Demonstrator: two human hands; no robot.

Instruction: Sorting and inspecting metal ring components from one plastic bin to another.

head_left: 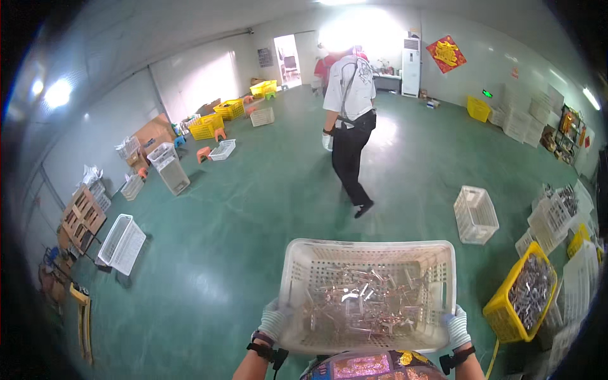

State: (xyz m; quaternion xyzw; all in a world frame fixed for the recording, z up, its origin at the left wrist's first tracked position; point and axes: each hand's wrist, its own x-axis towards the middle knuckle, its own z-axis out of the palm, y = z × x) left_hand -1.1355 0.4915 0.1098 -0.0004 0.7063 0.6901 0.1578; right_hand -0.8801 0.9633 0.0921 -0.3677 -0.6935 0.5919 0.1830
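Between my two gloved hands is a white plastic basket (367,249) with perforated walls, held level in front of my body. My left hand (273,322) grips its left end near the lower corner, and my right hand (457,328) grips the right end. Both wear pale striped gloves, with dark straps around the wrists; the fingertips are partly hidden by the basket wall. Loose shiny metal parts (364,297), some thin and rod-like, lie scattered over the basket's bottom. Their exact kind is too small to tell.
A person (353,107) in a white shirt walks ahead. At the right stand a yellow crate (491,309) full of metal parts and a white basket (476,215). Another white basket (123,244) sits at the left, near a wooden pallet (83,214). Crates and low stools line the left wall.
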